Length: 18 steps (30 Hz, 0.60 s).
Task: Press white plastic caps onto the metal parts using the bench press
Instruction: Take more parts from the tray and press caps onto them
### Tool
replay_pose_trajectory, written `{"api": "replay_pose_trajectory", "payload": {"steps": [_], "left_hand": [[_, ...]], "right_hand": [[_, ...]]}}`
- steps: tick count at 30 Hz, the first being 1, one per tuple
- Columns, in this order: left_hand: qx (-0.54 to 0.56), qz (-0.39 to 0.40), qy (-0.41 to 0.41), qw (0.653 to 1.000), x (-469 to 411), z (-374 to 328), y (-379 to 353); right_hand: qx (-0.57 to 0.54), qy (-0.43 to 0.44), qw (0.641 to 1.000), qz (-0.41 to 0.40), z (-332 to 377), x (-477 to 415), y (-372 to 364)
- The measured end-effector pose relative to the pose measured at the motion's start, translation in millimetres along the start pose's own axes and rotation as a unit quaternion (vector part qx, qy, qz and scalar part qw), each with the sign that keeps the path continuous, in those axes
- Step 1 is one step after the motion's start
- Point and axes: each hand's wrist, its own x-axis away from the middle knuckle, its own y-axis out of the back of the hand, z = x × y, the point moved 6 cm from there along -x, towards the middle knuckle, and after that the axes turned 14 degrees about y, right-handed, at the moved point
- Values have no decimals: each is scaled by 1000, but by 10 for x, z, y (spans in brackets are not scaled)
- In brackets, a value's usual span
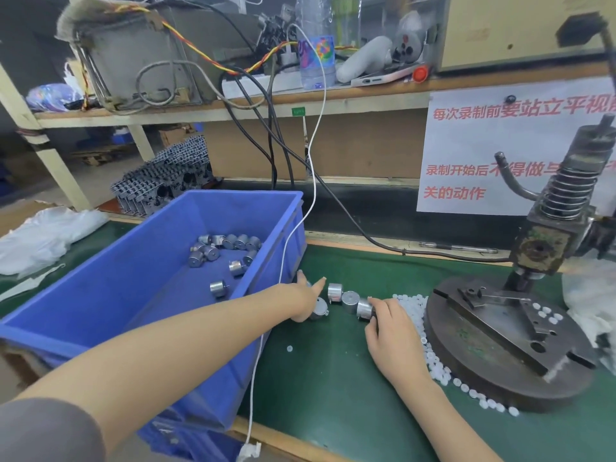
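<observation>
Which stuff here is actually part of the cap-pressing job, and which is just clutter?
Job: metal parts on mat, blue bin of parts, white caps, bench press.
Clutter: water bottle, phone, white cable, plastic bag, pen.

Bare green mat (320,388) lies open from six o'clock inward. At nine the blue bin (140,261) walls it off, a white cable (255,368) down its side; at three, the press base (483,378) fringed with white caps (413,305) — at twelve, a row of metal parts (350,299).
</observation>
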Motion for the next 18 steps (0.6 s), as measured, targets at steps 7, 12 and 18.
{"api": "replay_pose_trajectory", "payload": {"steps": [7,12,18], "left_hand": [[53,-40,82,994,13,-31,167],[109,-22,36,993,28,-49,164],[102,-18,1,995,134,-154,215]], "right_hand": [[12,-9,1000,18,-11,-1,-10],[16,-14,1000,16,-16,-3,-16],[21,-16,999,19,-8,2,-18]]}}
